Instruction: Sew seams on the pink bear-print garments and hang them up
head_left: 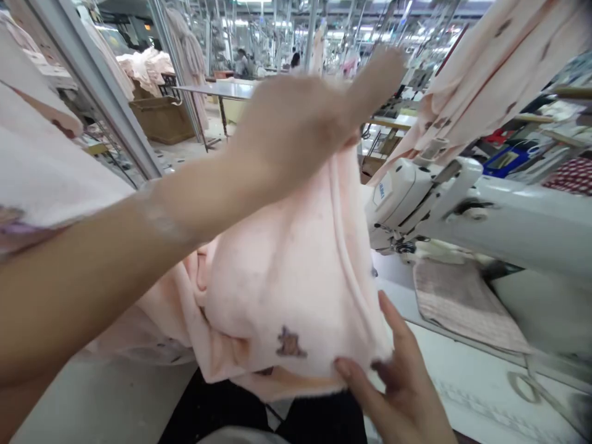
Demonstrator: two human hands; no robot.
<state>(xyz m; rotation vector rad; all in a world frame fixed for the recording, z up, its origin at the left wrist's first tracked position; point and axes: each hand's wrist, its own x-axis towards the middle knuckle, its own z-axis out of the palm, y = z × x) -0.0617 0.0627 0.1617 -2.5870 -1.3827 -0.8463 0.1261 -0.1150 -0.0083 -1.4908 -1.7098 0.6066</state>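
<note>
A soft pink fabric piece (277,271) with a small animal print hangs in front of me, a raised seam running down its right side. My left hand (319,111) is lifted across the view, blurred by motion. Its fingers are closed on the fabric's upper edge, and one digit points up to the right. Lower down, my right hand (398,376) pinches the bottom right corner between thumb and fingers. More of the fabric bunches at the left, over my lap. Just right of it stands a white sewing machine (509,203).
A folded checked cloth (462,296) lies on the white machine table (481,382). Pink fabric (485,68) hangs at upper right, and more drapes at left by a metal post (92,80). A brown box (161,120) stands on the floor behind.
</note>
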